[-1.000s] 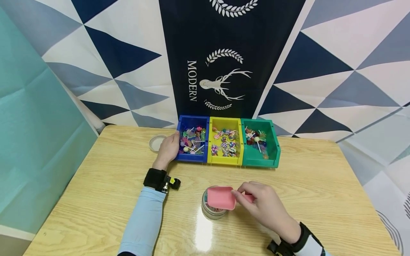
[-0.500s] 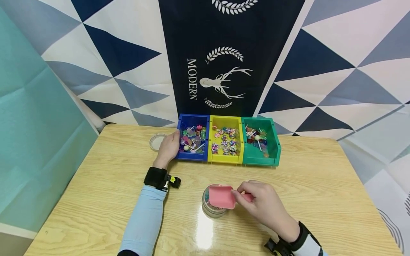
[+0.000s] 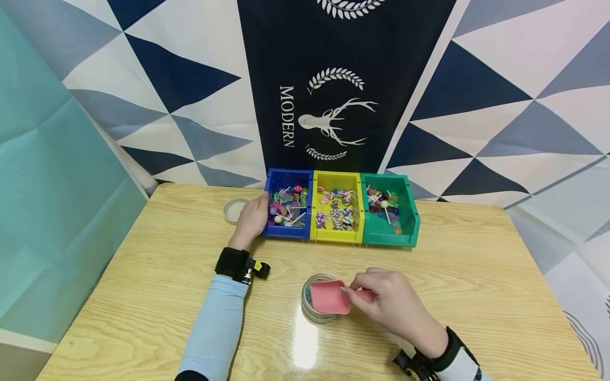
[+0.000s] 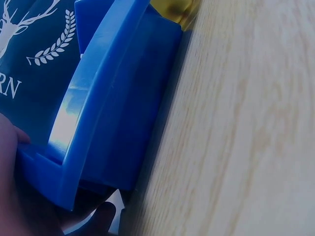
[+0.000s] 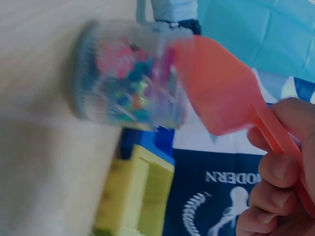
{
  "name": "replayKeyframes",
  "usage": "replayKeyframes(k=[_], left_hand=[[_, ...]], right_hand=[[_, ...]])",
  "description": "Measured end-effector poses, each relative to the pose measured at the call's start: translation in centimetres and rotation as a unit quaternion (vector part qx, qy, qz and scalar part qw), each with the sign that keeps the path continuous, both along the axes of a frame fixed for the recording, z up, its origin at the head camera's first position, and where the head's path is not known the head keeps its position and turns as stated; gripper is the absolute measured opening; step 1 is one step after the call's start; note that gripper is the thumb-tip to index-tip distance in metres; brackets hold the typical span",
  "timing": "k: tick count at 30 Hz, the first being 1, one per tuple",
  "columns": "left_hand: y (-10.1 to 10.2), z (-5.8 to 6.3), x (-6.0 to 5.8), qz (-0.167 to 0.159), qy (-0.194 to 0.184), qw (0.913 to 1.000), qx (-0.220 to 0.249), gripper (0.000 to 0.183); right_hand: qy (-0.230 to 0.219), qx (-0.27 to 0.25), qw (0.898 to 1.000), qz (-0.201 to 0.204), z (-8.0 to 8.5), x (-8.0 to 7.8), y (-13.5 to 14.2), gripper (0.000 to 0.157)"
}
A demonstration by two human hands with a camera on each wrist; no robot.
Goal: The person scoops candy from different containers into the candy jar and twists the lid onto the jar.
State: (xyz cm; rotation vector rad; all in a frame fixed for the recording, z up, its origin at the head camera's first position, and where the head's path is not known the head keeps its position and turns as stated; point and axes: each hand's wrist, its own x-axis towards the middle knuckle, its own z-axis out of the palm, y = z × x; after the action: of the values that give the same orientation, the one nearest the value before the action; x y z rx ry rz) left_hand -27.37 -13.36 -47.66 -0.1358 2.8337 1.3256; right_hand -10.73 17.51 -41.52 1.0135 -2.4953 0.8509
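Note:
In the head view my left hand grips the left side of a blue plastic bin at the table's far edge. The bin's outer wall fills much of the left wrist view. My right hand holds a pink scoop by its handle, thumb and fingers curled round it. The scoop's blade lies tilted over the mouth of a clear round jar, hiding part of the opening. Seen from the right wrist, the jar contains several colourful candies, and the scoop's lip is right at its rim.
A yellow bin and a green bin stand joined to the right of the blue one, with lollipops and small candies inside. A round lid lies left of the bins. Behind them hangs a patterned cloth backdrop.
The scoop has tilted slightly and shifted a little toward the near side of the jar. My left hand keeps its hold on the blue bin.

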Motion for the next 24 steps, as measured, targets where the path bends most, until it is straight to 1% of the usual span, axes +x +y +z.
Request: replayKeyframes(k=[3,5,8,11,15,17,20,21,24], left_hand=[[0.0,0.0,0.0,0.002,0.002,1.0,-0.003,0.07],[0.0,0.0,-0.1,0.002,0.003,1.0,-0.005,0.071],[0.0,0.0,-0.1,0.004,0.006,1.0,-0.005,0.071],[0.1,-0.1,-0.1,0.001,0.009,0.9999,-0.004,0.071],[0.1,0.0,-0.1,-0.002,0.011,0.9999,-0.004,0.071],[0.1,0.0,-0.1,0.002,0.014,0.9999,-0.005,0.07],[0.0,0.0,-0.1,0.005,0.018,0.9998,-0.008,0.07],[0.0,0.0,-0.1,0.005,0.02,0.9997,-0.01,0.069],[0.0,0.0,-0.1,0.004,0.019,0.9998,-0.011,0.069]], right_hand=[[0.025,0.019,0.999,0.01,0.8,-0.2,0.2,0.019],[0.036,0.031,0.999,0.009,1.4,-0.3,0.4,0.018],[0.032,0.036,0.999,0.0,2.0,-0.5,0.8,0.017],[0.019,0.024,0.999,-0.021,2.3,-0.9,1.6,0.02],[0.003,-0.015,0.997,-0.07,2.3,-1.7,3.0,0.023],[-0.006,-0.039,0.994,-0.102,2.1,-2.2,3.8,0.019],[-0.04,-0.067,0.984,-0.161,1.5,-3.0,4.8,0.009],[-0.055,-0.074,0.979,-0.18,1.3,-3.3,5.1,0.009],[-0.094,-0.077,0.967,-0.224,0.6,-3.8,6.0,0.02]])
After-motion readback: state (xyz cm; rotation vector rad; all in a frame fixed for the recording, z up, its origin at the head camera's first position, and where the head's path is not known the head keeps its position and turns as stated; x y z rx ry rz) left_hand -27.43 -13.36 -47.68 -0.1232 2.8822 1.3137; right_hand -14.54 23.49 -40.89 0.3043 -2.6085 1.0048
